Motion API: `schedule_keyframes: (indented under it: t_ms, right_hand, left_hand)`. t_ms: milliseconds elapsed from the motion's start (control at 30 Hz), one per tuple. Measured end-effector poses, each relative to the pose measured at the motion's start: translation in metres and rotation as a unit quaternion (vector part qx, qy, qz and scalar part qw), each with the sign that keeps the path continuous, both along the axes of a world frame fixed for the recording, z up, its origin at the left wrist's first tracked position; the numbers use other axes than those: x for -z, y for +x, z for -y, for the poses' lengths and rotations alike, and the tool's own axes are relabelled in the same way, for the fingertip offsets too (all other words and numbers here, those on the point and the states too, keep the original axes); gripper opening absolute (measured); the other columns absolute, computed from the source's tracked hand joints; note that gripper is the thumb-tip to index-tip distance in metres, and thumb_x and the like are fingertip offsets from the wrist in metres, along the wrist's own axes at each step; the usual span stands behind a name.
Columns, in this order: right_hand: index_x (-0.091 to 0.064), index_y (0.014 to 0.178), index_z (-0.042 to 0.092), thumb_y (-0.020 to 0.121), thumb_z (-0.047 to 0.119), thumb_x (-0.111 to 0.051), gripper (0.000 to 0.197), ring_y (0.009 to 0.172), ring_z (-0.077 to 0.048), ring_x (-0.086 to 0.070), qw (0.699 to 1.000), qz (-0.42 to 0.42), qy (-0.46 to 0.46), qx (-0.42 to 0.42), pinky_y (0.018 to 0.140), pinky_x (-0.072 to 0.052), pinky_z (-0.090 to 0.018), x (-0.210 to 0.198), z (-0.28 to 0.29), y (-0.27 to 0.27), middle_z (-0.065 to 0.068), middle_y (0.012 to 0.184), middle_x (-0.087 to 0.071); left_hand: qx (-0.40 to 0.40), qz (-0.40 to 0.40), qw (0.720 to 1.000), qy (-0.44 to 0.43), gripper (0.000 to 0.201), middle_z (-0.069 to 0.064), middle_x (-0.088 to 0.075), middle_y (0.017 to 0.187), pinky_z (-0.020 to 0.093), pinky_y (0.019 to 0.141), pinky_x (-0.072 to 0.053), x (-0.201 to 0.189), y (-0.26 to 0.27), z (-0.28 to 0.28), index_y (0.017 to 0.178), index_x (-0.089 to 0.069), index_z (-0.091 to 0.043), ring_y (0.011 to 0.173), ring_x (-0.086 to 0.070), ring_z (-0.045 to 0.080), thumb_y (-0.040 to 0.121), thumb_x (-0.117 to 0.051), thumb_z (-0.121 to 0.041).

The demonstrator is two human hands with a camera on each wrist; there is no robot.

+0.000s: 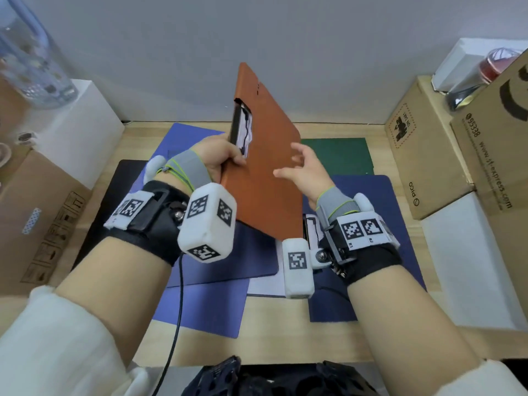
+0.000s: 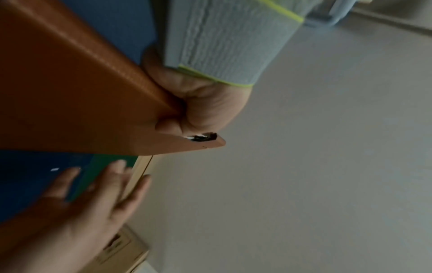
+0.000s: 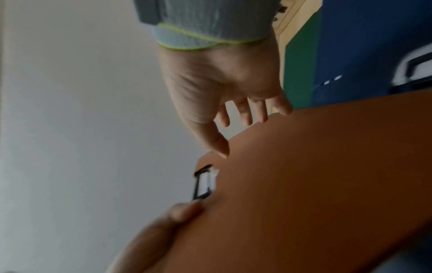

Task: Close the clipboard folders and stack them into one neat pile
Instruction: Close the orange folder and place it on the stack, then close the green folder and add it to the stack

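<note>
Folder (image 1: 265, 167), brown and closed, is held tilted in the air above the table (image 1: 137, 138), its far corner raised toward the wall. It is gripped at its left edge by the left hand (image 1: 220, 158), whose thumb lies on the cover just below the black clip (image 1: 241, 130); in the left wrist view the fingers (image 2: 168, 126) are seen curled under the board. White paper is visible under the clip.

The right hand (image 1: 305, 170) is spread wide, fingers straight and apart, and is held just beside the brown cover; whether it is touched cannot be told, and nothing is grasped.

Below, several other folders are laid flat and overlapping on the table: a dark blue folder (image 1: 371, 201) at the right, a green folder (image 1: 343, 155) behind it, a lilac folder (image 1: 185, 138) at the left, and a black folder (image 1: 125, 181) at the far left. Cardboard boxes (image 1: 428, 155) are stood along both sides of the table.
</note>
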State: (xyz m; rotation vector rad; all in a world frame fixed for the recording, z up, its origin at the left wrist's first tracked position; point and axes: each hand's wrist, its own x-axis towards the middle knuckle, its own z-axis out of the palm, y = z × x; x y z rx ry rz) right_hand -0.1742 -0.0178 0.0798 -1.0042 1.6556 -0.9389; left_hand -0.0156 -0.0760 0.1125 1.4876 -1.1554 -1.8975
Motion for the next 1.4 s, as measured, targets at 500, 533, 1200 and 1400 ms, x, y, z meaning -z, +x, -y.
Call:
schedule_keyframes:
  t_ms: [500,533,1200,1400]
  right_hand:
    - [-0.024,0.147,0.017,0.079,0.023,-0.068,0.081,0.139,-0.030,-0.028,0.977,-0.085,0.187,-0.053,0.116,-0.027,-0.040,0.085,-0.019,0.054,-0.011,0.151,-0.020]
    - [-0.023,0.147,0.017,0.079,0.022,-0.067,0.081,0.139,-0.031,-0.028,0.978,-0.084,0.189,-0.038,0.115,-0.027,-0.040,0.087,-0.018,0.054,-0.011,0.151,-0.019]
    - [-0.051,0.126,0.010,0.076,0.012,-0.066,0.052,0.093,-0.024,-0.064,0.954,0.118,0.090,0.260,0.086,-0.054,-0.038,0.062,-0.033,-0.017,-0.009,0.114,-0.065]
    - [-0.061,0.100,0.033,0.037,0.046,-0.065,0.064,0.101,-0.032,-0.061,0.909,-0.021,0.127,0.397,0.102,-0.041,-0.052,0.136,-0.078,-0.127,0.000,0.113,-0.064]
  left_hand:
    - [-0.194,0.314,0.927,0.063,0.078,0.022,-0.053,0.132,0.041,0.098,-0.049,0.130,0.121,-0.039,0.135,-0.050,-0.019,0.099,-0.064,0.034,0.062,-0.076,-0.014]
    - [-0.193,0.331,0.922,0.064,0.077,0.020,-0.046,0.139,0.043,0.103,-0.045,0.127,0.117,-0.041,0.138,-0.045,-0.017,0.111,-0.058,0.036,0.068,-0.076,-0.015]
    - [-0.189,0.055,0.981,0.000,0.060,0.007,-0.060,0.096,0.026,0.064,-0.049,0.101,0.032,-0.066,0.130,-0.039,-0.011,0.069,-0.057,0.011,0.080,-0.063,0.009]
    - [-0.023,0.068,0.996,0.058,0.035,0.012,-0.061,0.086,0.020,0.057,-0.050,0.119,-0.062,-0.091,0.111,-0.055,-0.010,0.072,-0.056,0.021,0.080,-0.061,0.006]
